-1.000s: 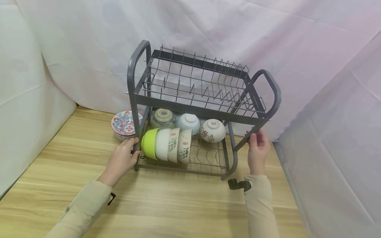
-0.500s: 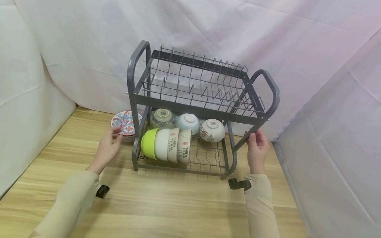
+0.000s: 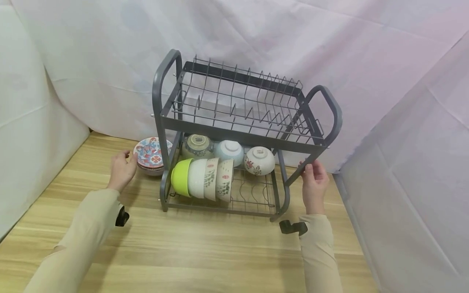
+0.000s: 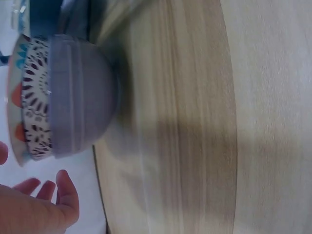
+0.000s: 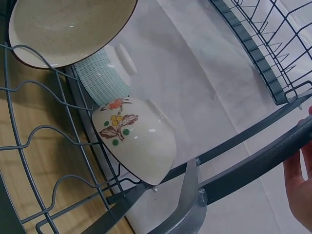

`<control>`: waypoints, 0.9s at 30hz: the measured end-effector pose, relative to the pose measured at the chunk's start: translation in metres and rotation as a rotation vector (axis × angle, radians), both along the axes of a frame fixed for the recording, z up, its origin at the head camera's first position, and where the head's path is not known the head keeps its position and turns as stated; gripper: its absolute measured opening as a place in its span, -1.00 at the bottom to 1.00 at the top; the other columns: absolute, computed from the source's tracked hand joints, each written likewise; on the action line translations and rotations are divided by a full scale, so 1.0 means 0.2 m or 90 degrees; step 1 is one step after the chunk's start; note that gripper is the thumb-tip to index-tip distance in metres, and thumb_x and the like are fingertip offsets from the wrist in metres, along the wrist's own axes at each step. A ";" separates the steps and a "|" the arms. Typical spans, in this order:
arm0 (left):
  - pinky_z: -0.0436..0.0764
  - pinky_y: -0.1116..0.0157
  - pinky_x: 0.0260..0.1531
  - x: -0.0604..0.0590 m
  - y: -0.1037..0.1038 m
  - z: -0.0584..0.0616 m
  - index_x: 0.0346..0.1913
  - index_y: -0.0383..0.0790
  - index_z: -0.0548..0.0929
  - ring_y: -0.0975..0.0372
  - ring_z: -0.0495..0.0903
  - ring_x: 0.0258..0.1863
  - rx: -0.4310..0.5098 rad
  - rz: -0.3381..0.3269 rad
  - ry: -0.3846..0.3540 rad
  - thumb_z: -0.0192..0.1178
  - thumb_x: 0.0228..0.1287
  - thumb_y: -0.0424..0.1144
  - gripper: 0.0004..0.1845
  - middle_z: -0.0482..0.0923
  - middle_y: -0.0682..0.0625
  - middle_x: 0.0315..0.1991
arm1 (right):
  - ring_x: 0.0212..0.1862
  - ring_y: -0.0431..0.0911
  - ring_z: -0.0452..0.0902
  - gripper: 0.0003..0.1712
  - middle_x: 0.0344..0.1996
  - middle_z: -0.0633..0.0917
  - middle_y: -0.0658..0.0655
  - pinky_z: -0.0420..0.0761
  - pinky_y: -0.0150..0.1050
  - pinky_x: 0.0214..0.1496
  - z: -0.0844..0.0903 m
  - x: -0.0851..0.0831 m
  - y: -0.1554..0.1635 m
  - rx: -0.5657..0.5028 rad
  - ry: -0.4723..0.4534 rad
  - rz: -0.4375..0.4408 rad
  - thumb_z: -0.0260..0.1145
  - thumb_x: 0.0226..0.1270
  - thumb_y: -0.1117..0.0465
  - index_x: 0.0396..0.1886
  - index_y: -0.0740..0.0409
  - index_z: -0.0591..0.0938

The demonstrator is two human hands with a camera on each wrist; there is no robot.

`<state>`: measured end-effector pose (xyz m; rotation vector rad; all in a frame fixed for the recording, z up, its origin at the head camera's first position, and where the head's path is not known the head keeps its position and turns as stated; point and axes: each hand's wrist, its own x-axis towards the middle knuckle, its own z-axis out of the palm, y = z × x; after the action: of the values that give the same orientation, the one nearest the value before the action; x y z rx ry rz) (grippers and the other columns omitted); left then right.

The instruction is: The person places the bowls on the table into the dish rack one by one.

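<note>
In the head view my left hand (image 3: 122,170) is beside the stacked bowls (image 3: 152,156), its fingers relaxed and holding nothing. From the left wrist view, the stack is a patterned bowl (image 4: 35,97) in a plain grey-purple bowl (image 4: 83,97), a small gap from the fingertips (image 4: 63,180). My right hand (image 3: 315,185) grips the right leg of a dark two-tier dish rack (image 3: 242,134), thumb in front. On its lower tier, a green bowl (image 3: 180,178), a white bowl (image 3: 196,179) and two patterned bowls (image 3: 224,181) lean on edge in a row.
Behind that row, a dark patterned bowl (image 3: 198,146), a pale blue bowl (image 3: 230,152) and a white floral bowl (image 3: 259,160) lie upside down. The upper tier (image 3: 238,97) is wire with upright prongs. White cloth (image 3: 366,81) hangs around the wooden table (image 3: 198,252).
My left hand has let go of the rack's left leg and moved left to the stacked bowls. My right hand has stayed on the right leg. The whole view has shifted slightly.
</note>
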<state>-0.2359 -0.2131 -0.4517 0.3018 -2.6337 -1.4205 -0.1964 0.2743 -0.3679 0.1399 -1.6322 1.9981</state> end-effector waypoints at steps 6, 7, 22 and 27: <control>0.17 -0.15 0.14 -0.03 0.01 -0.02 0.16 -0.72 0.19 -0.31 0.16 0.15 -0.019 -0.014 0.019 -0.31 0.40 -0.17 -0.43 0.20 -0.58 0.11 | -0.15 -0.07 0.53 -0.82 -0.32 0.60 0.05 0.56 -0.35 -0.06 0.00 0.00 0.00 0.002 -0.008 -0.005 0.10 0.29 0.38 -0.16 0.39 0.51; 0.18 -0.15 0.13 -0.04 0.02 -0.02 0.16 -0.73 0.18 -0.31 0.17 0.14 -0.018 -0.011 0.020 -0.31 0.40 -0.18 -0.43 0.20 -0.58 0.10 | -0.15 -0.07 0.53 -0.83 -0.32 0.60 0.05 0.56 -0.35 -0.06 0.00 0.00 0.00 0.004 -0.009 -0.005 0.10 0.29 0.38 -0.16 0.36 0.52; 0.29 -0.10 0.05 -0.07 0.11 -0.03 0.08 -0.61 0.33 -0.25 0.33 0.01 -0.078 0.106 0.085 -0.31 0.39 -0.26 -0.56 0.35 -0.48 -0.03 | -0.17 -0.10 0.55 -0.85 -0.32 0.61 0.02 0.55 -0.36 -0.06 0.00 0.00 -0.01 -0.001 -0.009 0.000 0.08 0.29 0.40 -0.23 0.22 0.57; 0.30 -0.08 -0.04 -0.08 0.11 -0.04 -0.02 -0.64 0.40 -0.25 0.32 -0.07 -0.117 0.116 0.152 -0.25 0.35 -0.31 -0.60 0.37 -0.47 -0.09 | -0.17 -0.11 0.55 -0.80 -0.32 0.60 0.02 0.55 -0.37 -0.06 0.00 0.00 0.00 0.002 -0.007 0.002 0.04 0.31 0.42 -0.25 0.13 0.58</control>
<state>-0.2518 -0.1907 -0.4606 0.3187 -2.4497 -1.0772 -0.1960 0.2734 -0.3675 0.1326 -1.6430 2.0031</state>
